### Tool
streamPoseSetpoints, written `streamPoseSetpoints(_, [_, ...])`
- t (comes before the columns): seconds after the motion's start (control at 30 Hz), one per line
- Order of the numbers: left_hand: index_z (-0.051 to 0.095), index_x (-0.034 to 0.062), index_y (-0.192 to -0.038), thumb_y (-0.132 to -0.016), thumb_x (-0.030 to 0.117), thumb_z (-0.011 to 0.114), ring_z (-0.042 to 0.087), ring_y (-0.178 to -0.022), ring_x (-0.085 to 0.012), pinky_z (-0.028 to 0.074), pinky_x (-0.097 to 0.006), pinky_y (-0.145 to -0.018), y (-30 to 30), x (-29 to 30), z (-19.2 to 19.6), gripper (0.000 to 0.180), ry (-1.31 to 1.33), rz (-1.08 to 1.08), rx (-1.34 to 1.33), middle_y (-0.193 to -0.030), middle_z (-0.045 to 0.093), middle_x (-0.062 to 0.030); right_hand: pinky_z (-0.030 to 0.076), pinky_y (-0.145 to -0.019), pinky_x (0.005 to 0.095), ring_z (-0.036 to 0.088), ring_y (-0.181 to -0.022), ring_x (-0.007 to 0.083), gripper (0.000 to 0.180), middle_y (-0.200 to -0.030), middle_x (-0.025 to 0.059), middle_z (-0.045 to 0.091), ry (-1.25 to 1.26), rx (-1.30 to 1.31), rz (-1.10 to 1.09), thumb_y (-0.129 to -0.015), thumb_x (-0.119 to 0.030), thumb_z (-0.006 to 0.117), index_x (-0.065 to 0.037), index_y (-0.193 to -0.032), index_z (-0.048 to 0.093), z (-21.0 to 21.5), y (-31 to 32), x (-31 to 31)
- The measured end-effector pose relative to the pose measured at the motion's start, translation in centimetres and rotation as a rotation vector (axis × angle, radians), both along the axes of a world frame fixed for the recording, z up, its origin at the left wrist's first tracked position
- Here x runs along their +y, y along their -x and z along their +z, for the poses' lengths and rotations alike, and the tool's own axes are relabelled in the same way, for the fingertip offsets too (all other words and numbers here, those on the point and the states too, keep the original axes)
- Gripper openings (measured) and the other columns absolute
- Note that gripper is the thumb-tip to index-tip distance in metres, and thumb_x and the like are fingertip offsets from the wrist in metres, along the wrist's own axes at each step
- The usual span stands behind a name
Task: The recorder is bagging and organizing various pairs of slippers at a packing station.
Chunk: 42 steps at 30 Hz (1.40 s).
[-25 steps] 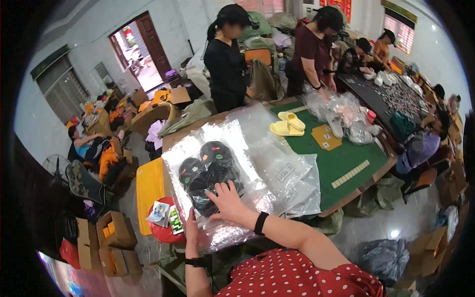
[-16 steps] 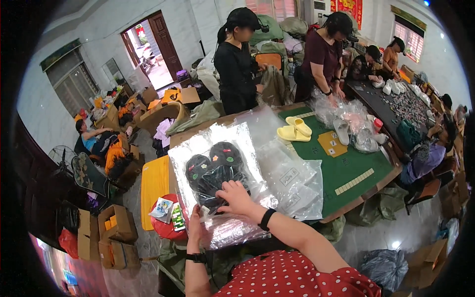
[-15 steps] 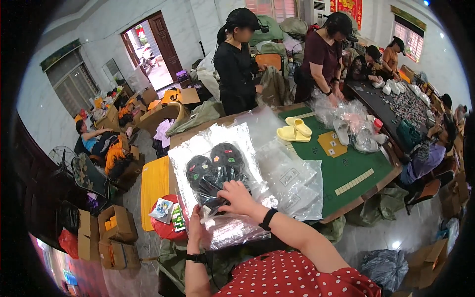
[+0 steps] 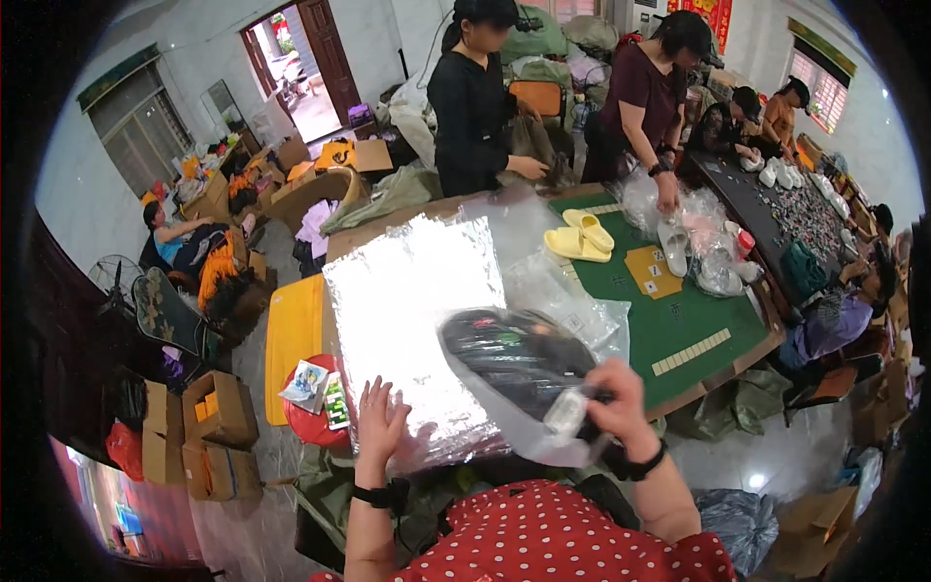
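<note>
My right hand (image 4: pixel 621 407) grips the end of a see-through plastic bag (image 4: pixel 543 438) with a pair of black slippers (image 4: pixel 504 339) inside. The bag is lifted and tilted above the right side of a shiny silver sheet (image 4: pixel 407 291), and is partly smeared by motion. Small coloured decorations show faintly on the slippers. Spread out, the fingers of my left hand (image 4: pixel 381 427) rest at the sheet's lower left edge, holding nothing. Right of the sheet lie flat see-through plastic bags (image 4: pixel 606 325), partly hidden by the raised bag.
Yellow slippers (image 4: pixel 582 238) sit on a green table mat (image 4: pixel 698 339), near wrapped pale shoes (image 4: pixel 718 276). A red round stool (image 4: pixel 315 427) bearing small packets stands at the left, next to a yellow board (image 4: pixel 293 330). Two co-workers stand across the table.
The bagged black slippers have left the silver sheet and moved right and nearer, now in my right hand. My left hand has let go and lies flat. A co-worker's hand has reached toward the pale shoes.
</note>
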<state>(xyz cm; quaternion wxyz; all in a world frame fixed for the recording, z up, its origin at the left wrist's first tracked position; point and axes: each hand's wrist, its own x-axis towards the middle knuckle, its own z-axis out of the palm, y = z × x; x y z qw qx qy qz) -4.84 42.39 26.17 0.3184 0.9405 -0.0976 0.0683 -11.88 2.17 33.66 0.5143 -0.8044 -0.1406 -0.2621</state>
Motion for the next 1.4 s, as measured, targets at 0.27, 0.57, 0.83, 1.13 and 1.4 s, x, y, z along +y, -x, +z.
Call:
streamPoseSetpoints(0.27, [0.053,-0.0034,-0.125,-0.084,0.035,0.067,0.045,-0.126,-0.0412,0.036,-0.046,-0.107,5.8,-14.2,5.5,0.058,0.080,-0.500,0.202,-0.135,0.049,-0.0234,0.030,-0.060,0.0283,0.040,-0.067,0.0172,0.024,-0.073,0.0043,0.040,-0.182,0.192,-0.563,-0.065,-0.015,0.067,-0.003,-0.071,0.047,0.5,15.5,-8.5])
streamPoseSetpoints(0.57, [0.030,-0.0008,-0.145,-0.081,0.041,0.071,0.043,-0.129,-0.0423,0.041,-0.043,-0.103,11.4,-30.7,-15.3,0.087,-0.447,-1.204,0.687,-0.148,0.031,-0.0276,0.030,-0.063,0.0253,0.039,-0.074,0.0101,0.044,-0.083,-0.0004,0.039,-0.243,0.313,-0.829,-0.075,-0.036,0.077,-0.002,-0.083,0.050,-1.9,27.5,-12.8])
streamPoseSetpoints(0.83, [0.045,0.0102,-0.137,-0.081,0.023,0.069,0.064,-0.098,-0.0359,0.053,-0.044,-0.081,13.6,-34.4,-32.1,0.062,-0.521,-0.854,0.572,-0.146,0.033,-0.0281,0.031,-0.059,0.0281,0.040,-0.070,0.0123,0.055,-0.078,-0.0004,0.042,-0.359,0.497,-0.705,-0.065,-0.046,0.080,-0.001,-0.079,0.052,-2.1,28.9,-13.8])
streamPoseSetpoints(1.13, [0.062,0.0104,-0.116,-0.094,0.026,0.045,0.059,-0.112,-0.0331,0.050,-0.044,-0.091,18.4,-33.2,-27.4,0.032,-0.398,-1.172,0.754,-0.128,0.057,-0.0204,0.042,-0.066,0.0329,0.054,-0.076,0.0217,0.031,-0.078,0.0073,0.054,-0.185,0.707,-0.055,-0.073,-0.020,0.082,0.000,-0.082,0.060,-6.3,21.8,-13.4])
streamPoseSetpoints(1.4, [0.060,0.0096,-0.119,-0.094,0.027,0.046,0.057,-0.115,-0.0348,0.047,-0.044,-0.095,22.3,-28.2,-27.1,0.034,-0.342,-1.277,0.933,-0.128,0.056,-0.0201,0.040,-0.067,0.0272,0.048,-0.076,0.0100,0.031,-0.078,-0.0001,0.052,-0.276,0.996,0.188,-0.078,-0.022,0.080,-0.001,-0.088,0.059,-15.2,19.0,-12.6])
